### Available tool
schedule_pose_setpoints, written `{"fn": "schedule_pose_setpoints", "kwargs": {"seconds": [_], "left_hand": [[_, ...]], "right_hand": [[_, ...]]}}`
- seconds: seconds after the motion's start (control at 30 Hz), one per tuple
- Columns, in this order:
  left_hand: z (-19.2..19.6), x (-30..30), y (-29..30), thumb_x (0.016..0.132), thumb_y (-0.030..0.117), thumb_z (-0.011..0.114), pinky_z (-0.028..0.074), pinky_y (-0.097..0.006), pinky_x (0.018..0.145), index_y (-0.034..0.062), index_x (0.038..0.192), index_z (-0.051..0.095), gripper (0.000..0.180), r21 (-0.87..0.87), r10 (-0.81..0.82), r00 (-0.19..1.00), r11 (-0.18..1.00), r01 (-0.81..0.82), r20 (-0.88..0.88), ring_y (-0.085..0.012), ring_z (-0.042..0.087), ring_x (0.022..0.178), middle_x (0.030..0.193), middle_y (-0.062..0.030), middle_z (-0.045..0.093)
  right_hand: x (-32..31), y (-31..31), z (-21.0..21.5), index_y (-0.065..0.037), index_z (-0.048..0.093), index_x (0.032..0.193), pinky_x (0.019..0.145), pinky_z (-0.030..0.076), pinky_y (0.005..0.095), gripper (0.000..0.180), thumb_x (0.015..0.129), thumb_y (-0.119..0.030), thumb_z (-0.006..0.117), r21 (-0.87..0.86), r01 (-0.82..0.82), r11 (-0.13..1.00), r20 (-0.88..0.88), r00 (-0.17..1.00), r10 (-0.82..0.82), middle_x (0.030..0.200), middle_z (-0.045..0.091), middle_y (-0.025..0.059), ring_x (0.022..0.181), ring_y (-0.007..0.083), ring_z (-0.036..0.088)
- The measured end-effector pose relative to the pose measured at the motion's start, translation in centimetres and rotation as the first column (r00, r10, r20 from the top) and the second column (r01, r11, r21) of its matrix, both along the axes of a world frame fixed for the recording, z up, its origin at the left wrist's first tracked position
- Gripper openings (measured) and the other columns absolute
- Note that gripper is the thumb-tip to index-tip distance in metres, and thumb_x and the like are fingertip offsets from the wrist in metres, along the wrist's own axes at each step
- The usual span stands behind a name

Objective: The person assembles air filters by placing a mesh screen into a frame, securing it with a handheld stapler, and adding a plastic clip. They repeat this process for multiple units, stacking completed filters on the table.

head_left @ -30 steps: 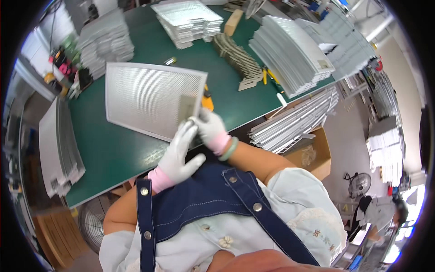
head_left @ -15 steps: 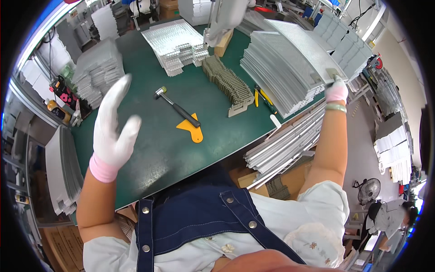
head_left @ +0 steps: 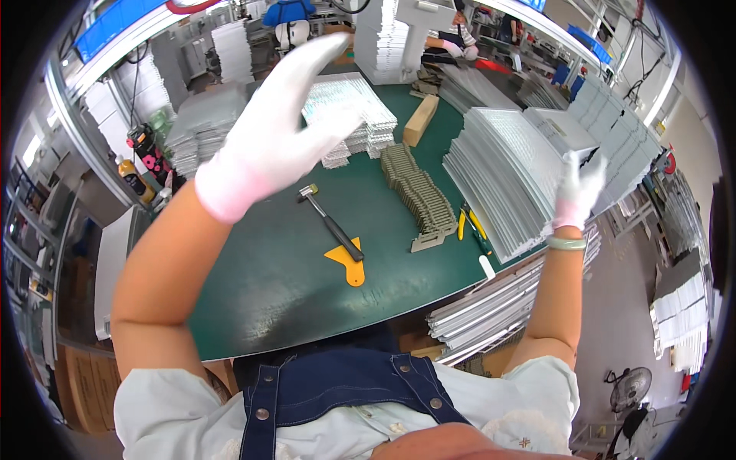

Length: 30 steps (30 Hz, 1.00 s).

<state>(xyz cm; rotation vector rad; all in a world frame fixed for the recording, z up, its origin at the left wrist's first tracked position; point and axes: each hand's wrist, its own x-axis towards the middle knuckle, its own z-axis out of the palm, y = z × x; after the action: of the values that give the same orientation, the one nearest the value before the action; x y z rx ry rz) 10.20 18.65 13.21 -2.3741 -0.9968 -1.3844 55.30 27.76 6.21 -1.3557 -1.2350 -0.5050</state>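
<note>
My left hand (head_left: 280, 134), in a white glove with a pink cuff, is raised over the far left of the green table (head_left: 268, 253). Its thumb stands away from the fingers, and nothing is in it. Behind it lies a stack of shiny silver panels (head_left: 368, 115), partly covered by the hand. My right hand (head_left: 579, 192), gloved the same way, is by the right edge of a leaning stack of perforated metal panels (head_left: 502, 172). Its fingers are apart and slightly blurred; I see nothing held. A flat metal panel (head_left: 563, 130) lies just beyond its fingertips.
Mid-table lie a hammer (head_left: 331, 226), a yellow scraper (head_left: 353, 268) beneath its handle, and a row of grey-brown metal brackets (head_left: 414, 192). Yellow-handled pliers (head_left: 474, 226) rest beside the panels. A wooden block (head_left: 421, 120) is farther back. Metal strips (head_left: 491, 314) lie below the right edge.
My left hand has moved up, forward and to the right. My right hand has come off the tabbed panel corner it was touching, its fingers now apart. The view has tilted up.
</note>
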Motion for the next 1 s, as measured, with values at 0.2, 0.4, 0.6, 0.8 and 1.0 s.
{"fn": "schedule_pose_setpoints", "kwargs": {"seconds": [0.2,0.4,0.6,0.8,1.0], "left_hand": [[7.1,5.0,5.4,0.084,0.017,0.074,0.043,-0.032,0.104,-0.0017,0.144,0.041,0.071,0.179,-0.332,0.942,0.931,0.319,0.053,-0.0248,0.055,0.122,0.129,-0.0189,0.058],[6.4,5.3,1.5,0.079,0.031,0.075,0.048,-0.034,0.096,0.0038,0.123,0.061,0.053,-0.283,-0.378,0.883,0.846,0.452,0.28,-0.0253,0.065,0.106,0.108,-0.0128,0.069],[-5.2,3.4,-2.9,0.066,0.019,0.084,0.05,-0.038,0.095,0.0016,0.133,0.057,0.074,-0.167,-0.028,0.999,0.986,0.024,-0.02,-0.0318,0.065,0.106,0.118,-0.019,0.065],[-14.3,0.9,-6.6,0.065,0.022,0.086,0.053,-0.04,0.086,0.0031,0.134,0.052,0.08,-0.239,0.133,0.99,0.961,-0.139,-0.038,-0.0362,0.064,0.098,0.116,-0.0181,0.064],[-15.6,2.2,-7.5,0.065,0.023,0.086,0.054,-0.041,0.081,0.0041,0.129,0.056,0.073,-0.254,0.221,0.975,0.942,-0.22,-0.023,-0.0343,0.065,0.095,0.115,-0.0174,0.065]], "right_hand": [[-20.0,-2.8,2.4,0.007,0.027,0.148,0.11,0.037,0.0391,0.096,0.078,-0.032,0.08,-0.108,-0.796,0.595,-0.099,0.604,0.791,0.143,0.043,0.0283,0.134,0.034,0.045],[-26.4,-3.1,0.3,0.003,0.028,0.148,0.101,0.044,0.037,0.08,0.084,-0.015,0.073,0.021,-0.923,0.383,-0.272,0.364,0.891,0.131,0.053,0.0215,0.12,0.0276,0.055],[-26.9,-5.3,-12.2,-0.003,0.067,0.106,0.092,0.049,0.0437,0.027,0.08,-0.012,0.068,-0.313,-0.853,0.417,-0.068,0.458,0.886,0.105,0.068,0.0179,0.104,0.0381,0.063],[-24.0,-9.6,-12.3,0.002,0.06,0.122,0.096,0.048,0.0336,0.036,0.087,-0.007,0.067,-0.386,-0.881,0.275,-0.462,0.442,0.769,0.115,0.065,0.0161,0.106,0.0237,0.063],[-25.0,-12.6,-7.1,-0.002,0.07,0.084,0.096,0.047,0.0408,0.014,0.079,-0.015,0.072,-0.333,-0.82,0.466,-0.123,0.528,0.84,0.111,0.065,0.0227,0.114,0.0361,0.061]]}}
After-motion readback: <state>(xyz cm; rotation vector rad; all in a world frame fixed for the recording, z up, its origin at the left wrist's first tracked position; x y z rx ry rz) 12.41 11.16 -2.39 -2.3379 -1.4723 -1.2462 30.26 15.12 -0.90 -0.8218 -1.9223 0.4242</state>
